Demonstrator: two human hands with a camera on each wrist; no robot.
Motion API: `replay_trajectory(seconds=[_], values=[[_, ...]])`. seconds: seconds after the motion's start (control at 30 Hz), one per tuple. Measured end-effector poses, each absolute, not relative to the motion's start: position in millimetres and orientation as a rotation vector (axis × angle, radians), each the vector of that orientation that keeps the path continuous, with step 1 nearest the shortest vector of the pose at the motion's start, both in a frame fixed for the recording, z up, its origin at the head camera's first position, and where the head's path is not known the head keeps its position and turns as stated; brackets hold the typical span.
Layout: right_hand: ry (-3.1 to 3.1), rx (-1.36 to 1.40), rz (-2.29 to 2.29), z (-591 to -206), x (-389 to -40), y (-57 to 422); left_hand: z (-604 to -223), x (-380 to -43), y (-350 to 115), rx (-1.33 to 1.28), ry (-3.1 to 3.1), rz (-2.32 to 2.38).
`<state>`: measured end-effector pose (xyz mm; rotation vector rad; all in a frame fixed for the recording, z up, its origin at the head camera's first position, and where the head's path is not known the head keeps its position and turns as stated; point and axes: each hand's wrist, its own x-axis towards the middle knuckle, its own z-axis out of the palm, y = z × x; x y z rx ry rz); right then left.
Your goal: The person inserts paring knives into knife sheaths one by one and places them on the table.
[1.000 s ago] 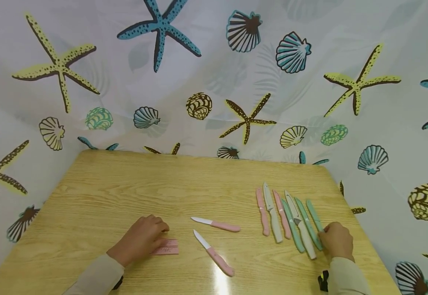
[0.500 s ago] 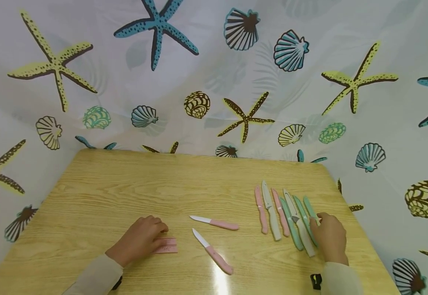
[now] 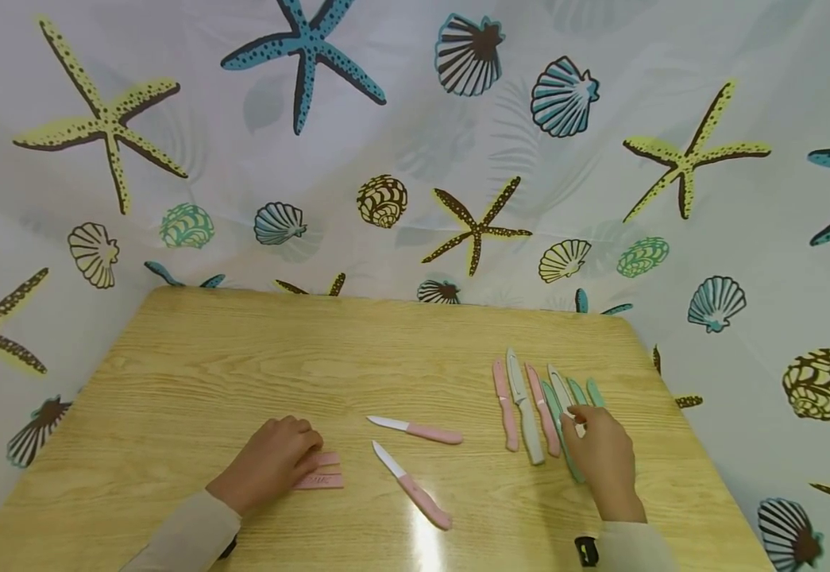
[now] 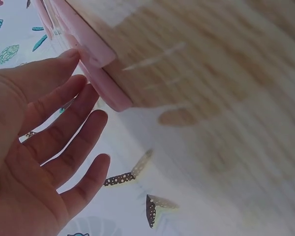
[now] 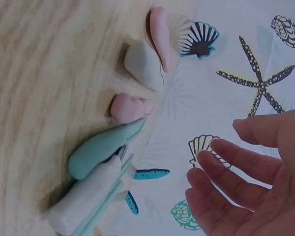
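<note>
My left hand (image 3: 272, 465) rests at two flat pink blade covers (image 3: 320, 481) with dark lettering. In the left wrist view its thumb tip lies against the covers (image 4: 96, 54), the fingers loosely bent and spread. Beside it lie two bare-bladed paring knives with pink handles, one angled (image 3: 425, 504) and one nearly level (image 3: 432, 434). My right hand (image 3: 604, 461) hovers over the right part of a row of sheathed knives. Its fingers are relaxed and hold nothing in the right wrist view. It partly hides a white-handled knife (image 5: 88, 191) and green knives (image 5: 101, 150).
At the row's left end lie a pink knife (image 3: 507, 413), a white-handled knife (image 3: 531, 433) and another pink knife (image 3: 546, 421). A wooden table (image 3: 279, 349) carries everything. A cloth with shells and starfish (image 3: 386, 143) hangs around its back and sides.
My right hand has left the rightmost green knife and moved left over the row. My left hand stays in place, while the gap between the two pink covers has widened slightly.
</note>
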<state>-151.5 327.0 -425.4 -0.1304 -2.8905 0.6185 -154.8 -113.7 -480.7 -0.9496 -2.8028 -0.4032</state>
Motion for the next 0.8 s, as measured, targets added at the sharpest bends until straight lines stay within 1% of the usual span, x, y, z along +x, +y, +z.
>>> replay_trajectory(seconds=[0.33, 0.8], values=[[-2.879, -0.038, 0.598, -434, -150, 312, -480, -155, -113, -0.901, -2.861, -0.498], [-2.906, 0.034, 0.641, -442, -150, 286, -480, -155, -111, -0.891, -2.859, -0.410]])
